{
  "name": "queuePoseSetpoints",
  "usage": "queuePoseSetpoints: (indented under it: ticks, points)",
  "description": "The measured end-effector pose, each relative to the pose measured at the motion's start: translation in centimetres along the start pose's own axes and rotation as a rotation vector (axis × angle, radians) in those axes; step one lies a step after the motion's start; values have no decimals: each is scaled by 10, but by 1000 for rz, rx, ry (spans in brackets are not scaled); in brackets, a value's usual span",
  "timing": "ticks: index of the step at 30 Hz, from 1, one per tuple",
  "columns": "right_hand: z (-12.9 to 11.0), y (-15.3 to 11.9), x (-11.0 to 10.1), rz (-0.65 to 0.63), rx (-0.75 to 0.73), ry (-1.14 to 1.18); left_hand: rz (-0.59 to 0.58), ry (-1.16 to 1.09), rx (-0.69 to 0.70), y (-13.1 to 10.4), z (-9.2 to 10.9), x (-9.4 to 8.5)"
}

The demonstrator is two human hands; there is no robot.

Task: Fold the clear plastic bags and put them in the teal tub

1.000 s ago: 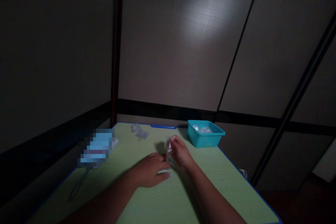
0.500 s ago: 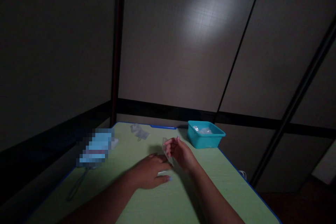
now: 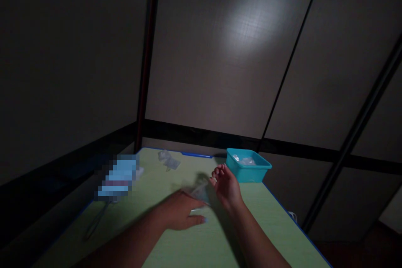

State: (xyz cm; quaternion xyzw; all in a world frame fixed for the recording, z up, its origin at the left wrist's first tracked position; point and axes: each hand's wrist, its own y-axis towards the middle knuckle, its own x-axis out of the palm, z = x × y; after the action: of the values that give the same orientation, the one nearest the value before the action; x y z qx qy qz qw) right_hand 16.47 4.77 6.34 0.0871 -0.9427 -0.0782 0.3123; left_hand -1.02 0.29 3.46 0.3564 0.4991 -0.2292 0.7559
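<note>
My left hand (image 3: 179, 211) reaches over the green table with its fingers stretched out and its thumb apart. It rests against a clear plastic bag (image 3: 200, 192), which lies crumpled beyond its fingers and partly under them. To the right, my right hand (image 3: 226, 187) is raised just above the table, palm turned inward. Its fingers are loosely curled, and nothing shows in them. A narrow gap separates it from the bag.
A turquoise plastic basket (image 3: 251, 172) with clear plastic packets inside stands at the table's back right corner. Another crumpled plastic piece (image 3: 169, 160) lies near the back edge. At the left is a blurred-out blue object (image 3: 117, 178) with a strap. Dark panels (image 3: 204, 63) rise behind.
My right hand has drawn back slightly to the right, away from the plastic bag. The bag now lies lower, beside my left hand, which has barely moved. The view has shifted slightly.
</note>
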Motion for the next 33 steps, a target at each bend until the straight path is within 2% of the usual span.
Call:
queuePoseSetpoints:
  ticks: [4, 7, 9, 13, 15, 17, 19, 20, 24, 27, 29, 33]
  points:
    - [4, 3, -9, 148, -165, -166, -21, -4, -53, -3, -4, 5]
    - [7, 3, -18, 208, -169, -453, -13, -14, -34, -3, -5, 6]
    - [8, 1, -24, 152, -160, -691, -8, -12, -15, -2, -5, 7]
    - [11, -6, -28, -67, -271, -1139, 21, -2, 19, -1, -4, 6]
    - [14, -13, -26, -220, -183, -1310, 28, -2, 12, -1, -4, 6]
    - [18, -21, -21, -373, 10, -1420, 23, -22, 3, -1, -3, 6]
    - [21, -28, -16, -476, 139, -1483, 14, -50, -14, -1, -3, 6]
    - [23, -31, -13, -503, 156, -1503, 10, -59, -19, -1, -3, 6]
    - [21, -35, -4, -524, 131, -1545, 12, -63, -13, 0, -3, 6]
    - [12, -32, -6, -490, 144, -1590, 5, -74, -17, 0, -2, 4]
    - [3, -29, -12, -496, 203, -1658, 9, -78, 9, -1, -1, 2]
    - [-9, -25, -24, -607, 365, -1779, 9, -84, 59, -1, 0, 0]
